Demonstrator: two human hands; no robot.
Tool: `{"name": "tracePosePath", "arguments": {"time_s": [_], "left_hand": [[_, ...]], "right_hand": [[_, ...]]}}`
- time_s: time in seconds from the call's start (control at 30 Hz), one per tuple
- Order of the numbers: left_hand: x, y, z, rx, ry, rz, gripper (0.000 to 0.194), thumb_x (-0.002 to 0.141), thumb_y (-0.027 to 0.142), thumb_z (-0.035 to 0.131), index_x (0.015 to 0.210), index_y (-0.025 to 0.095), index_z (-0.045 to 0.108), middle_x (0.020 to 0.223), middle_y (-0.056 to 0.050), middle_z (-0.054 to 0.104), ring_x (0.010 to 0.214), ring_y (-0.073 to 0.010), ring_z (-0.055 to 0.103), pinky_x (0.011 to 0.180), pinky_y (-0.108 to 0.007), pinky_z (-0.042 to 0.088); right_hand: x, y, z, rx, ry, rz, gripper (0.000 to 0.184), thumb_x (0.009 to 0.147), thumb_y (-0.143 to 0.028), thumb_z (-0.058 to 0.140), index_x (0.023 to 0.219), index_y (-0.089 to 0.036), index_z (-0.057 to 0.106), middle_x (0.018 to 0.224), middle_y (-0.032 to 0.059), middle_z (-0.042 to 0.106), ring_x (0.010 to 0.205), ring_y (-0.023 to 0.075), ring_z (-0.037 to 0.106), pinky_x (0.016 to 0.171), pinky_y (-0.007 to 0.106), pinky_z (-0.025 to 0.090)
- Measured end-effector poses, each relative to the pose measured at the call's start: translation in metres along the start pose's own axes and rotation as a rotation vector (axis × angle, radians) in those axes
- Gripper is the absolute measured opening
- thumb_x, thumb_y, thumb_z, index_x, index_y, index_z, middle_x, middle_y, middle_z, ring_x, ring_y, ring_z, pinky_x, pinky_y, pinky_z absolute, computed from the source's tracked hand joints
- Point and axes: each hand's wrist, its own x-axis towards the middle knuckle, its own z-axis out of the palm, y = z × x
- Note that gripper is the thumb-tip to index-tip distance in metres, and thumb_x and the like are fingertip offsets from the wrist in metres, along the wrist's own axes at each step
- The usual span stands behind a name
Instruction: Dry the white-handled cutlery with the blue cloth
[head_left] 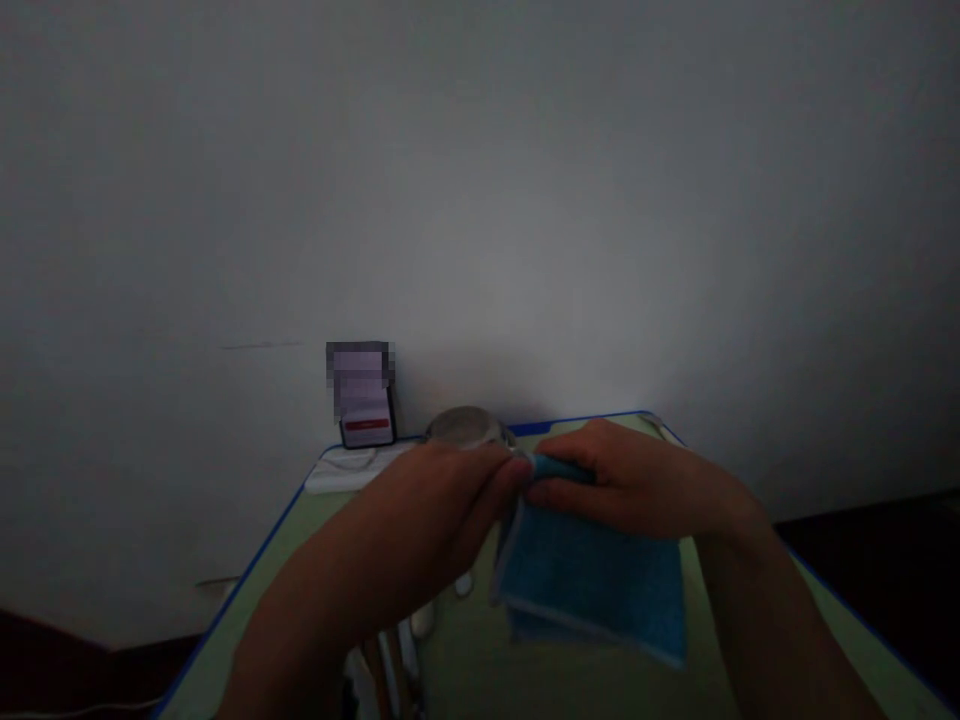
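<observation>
Blue cloth (600,580), folded, hangs over the desk (469,670). The right hand (637,480) has its grip closed, thumb and fingers clamping the cloth's upper part. The left hand (457,490) meets its 11 o'clock corner; its grip cannot be determined. Outward: round metal object (465,428), 11 o'clock; upright phone (367,400), 10 o'clock.

wall (480,200): plain, greyish, fills upper frame; thin dark mark (262,346) left of centre | table (465,670): pale green top, blue edge (255,565), bottom centre | floor (900,570): dark, both lower corners | light: dim, wall palest mid-frame
</observation>
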Motion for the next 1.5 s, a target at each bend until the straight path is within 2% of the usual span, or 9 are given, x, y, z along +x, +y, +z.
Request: {"name": "tracePosePath", "arguments": {"time_s": [0.1, 0.3, 0.43, 0.57, 0.8, 0.97, 1.07, 1.3, 1.5], "left_hand": [[0.0, 0.003, 0.005, 0.043, 0.0, -0.015, 0.036, 0.094, 0.037, 0.028, 0.084, 0.02, 0.059, 0.07, -0.002, 0.063, 0.061, -0.0167, 0.058, 0.056, -0.026, 0.036], [-0.001, 0.001, 0.0, -0.118, -0.067, -0.024, 0.039, 0.094, 0.04, 0.03, 0.075, 0.019, 0.057, 0.062, 0.001, 0.055, 0.056, -0.0125, 0.052, 0.052, -0.021, 0.036], [0.001, -0.012, -0.006, -0.271, -0.058, -0.048, 0.043, 0.093, 0.04, 0.031, 0.064, 0.018, 0.054, 0.053, 0.004, 0.047, 0.048, -0.0096, 0.045, 0.047, -0.018, 0.033], [-0.004, -0.031, -0.01, -0.299, 0.034, -0.188, 0.041, 0.09, 0.042, 0.036, 0.06, 0.018, 0.05, 0.048, 0.005, 0.043, 0.043, -0.0084, 0.04, 0.041, -0.017, 0.03], [-0.012, -0.048, -0.01, -0.379, 0.038, -0.189, 0.041, 0.089, 0.042, 0.036, 0.058, 0.018, 0.046, 0.045, 0.006, 0.039, 0.04, -0.0078, 0.038, 0.04, -0.018, 0.031], [-0.01, -0.062, -0.007, -0.401, 0.02, -0.187, 0.041, 0.089, 0.042, 0.035, 0.06, 0.017, 0.048, 0.046, 0.006, 0.039, 0.041, -0.0076, 0.038, 0.041, -0.018, 0.031], [-0.007, -0.058, -0.003, -0.412, -0.019, -0.191, 0.042, 0.091, 0.042, 0.033, 0.061, 0.017, 0.048, 0.048, 0.005, 0.043, 0.042, -0.0075, 0.039, 0.041, -0.017, 0.032], [0.011, -0.018, 0.005, -0.291, -0.076, -0.033, 0.04, 0.091, 0.035, 0.034, 0.058, 0.016, 0.047, 0.048, 0.005, 0.041, 0.042, -0.0064, 0.038, 0.039, -0.015, 0.028], [0.002, -0.042, -0.001, -0.332, -0.037, -0.086, 0.041, 0.091, 0.039, 0.036, 0.059, 0.016, 0.048, 0.048, 0.005, 0.042, 0.042, -0.0063, 0.038, 0.039, -0.016, 0.029]], "right_hand": [[0.0, -0.001, 0.001, -0.042, 0.044, 0.0, 0.025, 0.088, -0.034, 0.046, 0.086, -0.015, 0.062, 0.075, 0.0021, 0.064, 0.063, 0.012, 0.056, 0.056, 0.023, 0.036], [0.003, -0.002, 0.005, -0.014, 0.059, -0.056, 0.027, 0.09, -0.034, 0.042, 0.091, -0.015, 0.06, 0.082, 0.0041, 0.065, 0.072, 0.0145, 0.058, 0.063, 0.025, 0.039], [0.001, -0.001, 0.008, 0.017, 0.111, -0.031, 0.026, 0.089, -0.037, 0.044, 0.092, -0.016, 0.058, 0.083, 0.0034, 0.063, 0.073, 0.0146, 0.057, 0.064, 0.026, 0.039], [0.002, 0.002, 0.007, 0.072, 0.071, -0.023, 0.026, 0.09, -0.038, 0.043, 0.087, -0.016, 0.057, 0.077, 0.0011, 0.06, 0.068, 0.0123, 0.054, 0.062, 0.024, 0.038], [0.0, 0.009, 0.006, 0.158, 0.018, 0.009, 0.032, 0.09, -0.044, 0.04, 0.088, -0.016, 0.056, 0.075, -0.0005, 0.058, 0.066, 0.0105, 0.052, 0.058, 0.021, 0.039], [-0.004, 0.008, 0.005, 0.07, 0.039, -0.002, 0.03, 0.091, -0.042, 0.041, 0.087, -0.016, 0.056, 0.077, 0.0009, 0.06, 0.068, 0.0119, 0.055, 0.061, 0.023, 0.04], [-0.005, 0.006, 0.005, 0.042, 0.039, 0.013, 0.03, 0.09, -0.042, 0.041, 0.087, -0.016, 0.056, 0.078, 0.0015, 0.062, 0.068, 0.012, 0.056, 0.06, 0.022, 0.039], [0.003, 0.001, 0.015, -0.105, 0.116, 0.039, 0.029, 0.091, -0.032, 0.039, 0.088, -0.013, 0.06, 0.079, 0.0063, 0.065, 0.07, 0.0151, 0.057, 0.063, 0.026, 0.038], [0.005, 0.005, 0.01, 0.013, 0.013, 0.01, 0.031, 0.092, -0.038, 0.039, 0.094, -0.015, 0.06, 0.083, 0.0048, 0.065, 0.073, 0.015, 0.058, 0.065, 0.026, 0.04]]}}
